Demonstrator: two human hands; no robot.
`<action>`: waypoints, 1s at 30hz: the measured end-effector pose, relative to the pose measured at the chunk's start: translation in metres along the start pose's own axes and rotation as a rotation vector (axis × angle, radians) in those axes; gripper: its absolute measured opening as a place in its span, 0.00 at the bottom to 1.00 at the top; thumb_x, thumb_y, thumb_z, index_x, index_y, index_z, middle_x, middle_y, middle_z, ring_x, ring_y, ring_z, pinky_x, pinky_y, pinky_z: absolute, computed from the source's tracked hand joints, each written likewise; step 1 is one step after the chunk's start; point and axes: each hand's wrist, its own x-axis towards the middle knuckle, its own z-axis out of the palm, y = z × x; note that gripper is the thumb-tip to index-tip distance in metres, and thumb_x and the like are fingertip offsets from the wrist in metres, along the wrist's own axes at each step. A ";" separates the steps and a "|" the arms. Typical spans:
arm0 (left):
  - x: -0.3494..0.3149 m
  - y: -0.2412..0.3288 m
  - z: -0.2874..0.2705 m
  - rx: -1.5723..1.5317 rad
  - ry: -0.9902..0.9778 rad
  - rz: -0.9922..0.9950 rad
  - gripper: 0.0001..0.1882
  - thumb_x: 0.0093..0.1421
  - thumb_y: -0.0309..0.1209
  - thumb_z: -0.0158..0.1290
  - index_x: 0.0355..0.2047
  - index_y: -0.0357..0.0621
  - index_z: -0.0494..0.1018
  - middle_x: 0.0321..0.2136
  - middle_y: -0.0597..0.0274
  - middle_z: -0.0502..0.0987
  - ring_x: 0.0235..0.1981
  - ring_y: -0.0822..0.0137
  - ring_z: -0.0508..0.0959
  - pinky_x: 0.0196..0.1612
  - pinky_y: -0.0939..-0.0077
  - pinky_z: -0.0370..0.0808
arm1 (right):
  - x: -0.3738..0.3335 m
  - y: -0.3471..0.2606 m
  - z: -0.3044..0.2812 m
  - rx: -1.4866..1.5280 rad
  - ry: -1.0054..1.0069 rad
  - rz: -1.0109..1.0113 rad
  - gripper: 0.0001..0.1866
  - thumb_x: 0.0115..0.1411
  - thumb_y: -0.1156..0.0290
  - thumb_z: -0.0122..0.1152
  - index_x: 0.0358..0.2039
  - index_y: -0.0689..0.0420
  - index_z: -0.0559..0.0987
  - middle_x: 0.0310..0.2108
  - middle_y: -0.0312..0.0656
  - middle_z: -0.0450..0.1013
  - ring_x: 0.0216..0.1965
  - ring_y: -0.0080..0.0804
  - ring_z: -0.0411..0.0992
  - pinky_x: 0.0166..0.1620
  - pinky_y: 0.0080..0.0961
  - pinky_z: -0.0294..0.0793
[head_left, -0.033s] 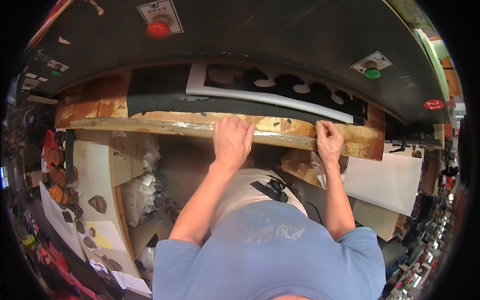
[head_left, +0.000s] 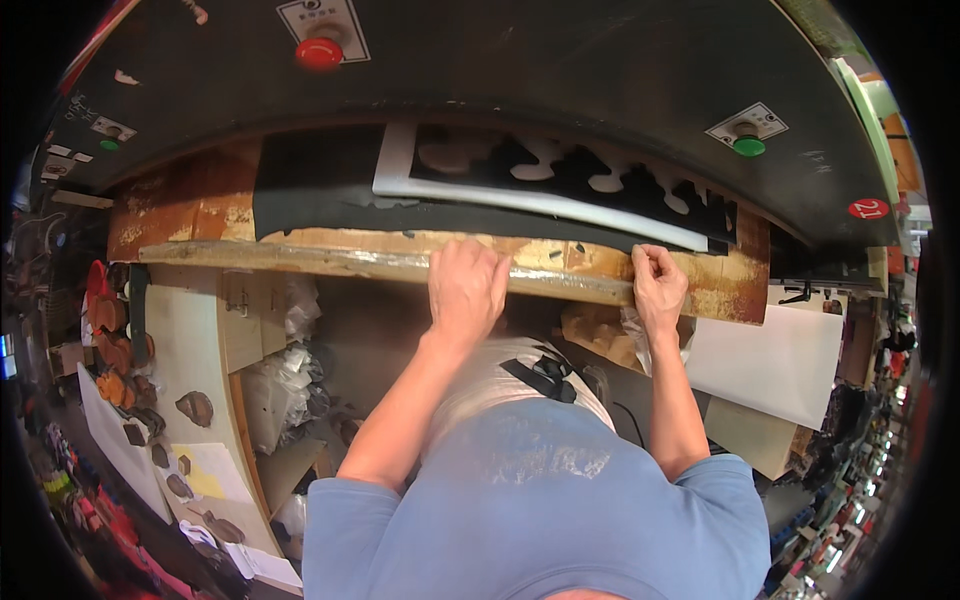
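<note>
A dark machine panel (head_left: 530,70) spans the far side. The person, in a blue shirt (head_left: 540,510), faces it from the near side, across a worn brown board (head_left: 190,210). On the board lies a black sheet (head_left: 315,185), stretching from left of centre to the right, its wavy near edge short of the board's near edge. A white L-shaped strip (head_left: 540,203) lies on the sheet. The left hand (head_left: 467,288) rests at the board's near edge, near the middle, fingers together and curled; whether it grips anything cannot be told. The right hand (head_left: 658,285), farther right, has thumb and forefinger drawn together beside the sheet's near edge; whether they pinch it is unclear. A red button (head_left: 318,54) sits far left on the panel, a green button (head_left: 748,146) at right.
</note>
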 end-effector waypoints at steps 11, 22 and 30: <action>-0.052 -0.047 -0.096 -0.459 0.180 -0.287 0.17 0.68 0.18 0.55 0.56 0.32 0.77 0.51 0.43 0.82 0.53 0.51 0.83 0.56 0.61 0.80 | -0.059 -0.138 0.154 -0.226 -0.391 -0.686 0.47 0.46 0.53 0.84 0.65 0.55 0.76 0.73 0.65 0.57 0.73 0.73 0.54 0.71 0.63 0.62; -0.033 -0.060 -0.111 -0.792 -0.244 -0.814 0.23 0.74 0.24 0.52 0.68 0.31 0.70 0.60 0.47 0.79 0.50 0.66 0.84 0.56 0.70 0.81 | -0.081 -0.115 0.125 0.217 -0.416 -0.472 0.43 0.40 0.65 0.85 0.62 0.56 0.82 0.69 0.52 0.70 0.75 0.60 0.60 0.74 0.56 0.60; 0.015 -0.071 -0.088 -0.798 -0.285 -0.890 0.30 0.72 0.32 0.58 0.68 0.26 0.68 0.48 0.53 0.85 0.43 0.73 0.82 0.50 0.75 0.80 | -0.064 -0.091 0.060 0.872 -0.277 0.000 0.46 0.61 0.50 0.68 0.71 0.69 0.69 0.72 0.57 0.66 0.73 0.46 0.65 0.77 0.43 0.60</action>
